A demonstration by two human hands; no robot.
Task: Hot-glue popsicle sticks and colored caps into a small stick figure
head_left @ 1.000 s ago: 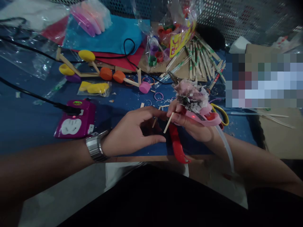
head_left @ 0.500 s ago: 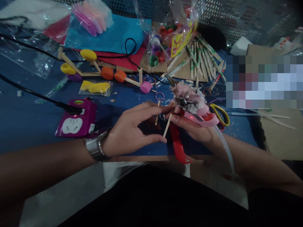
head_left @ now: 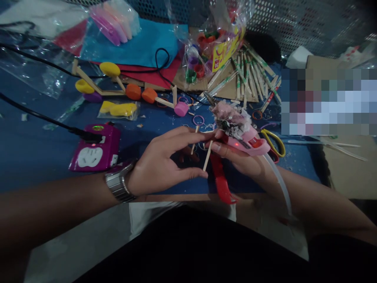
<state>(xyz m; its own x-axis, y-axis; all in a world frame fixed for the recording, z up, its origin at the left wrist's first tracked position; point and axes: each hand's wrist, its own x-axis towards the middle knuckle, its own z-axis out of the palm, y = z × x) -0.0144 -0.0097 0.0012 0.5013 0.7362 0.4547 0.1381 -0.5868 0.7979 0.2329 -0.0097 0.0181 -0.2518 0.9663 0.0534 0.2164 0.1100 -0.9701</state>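
Observation:
My left hand, with a metal watch on its wrist, pinches a short wooden stick piece between fingertips. My right hand is wrapped round a pink glue gun crusted with dried glue, a clear glue stick trailing from its back. A second short wooden stick is pinched in the right hand's fingers. Both hands meet above the blue table. Red-handled pliers lie just under the hands.
A purple power strip with a black cable lies left. Behind are a stick-and-bottle-cap frame, coloured felt sheets, a bag of caps, several wrapped chopsticks, yellow-handled scissors and a cardboard sheet.
My left hand's fingers lifted the small stick piece up toward the right hand's stick. The glue gun shifted slightly down and right.

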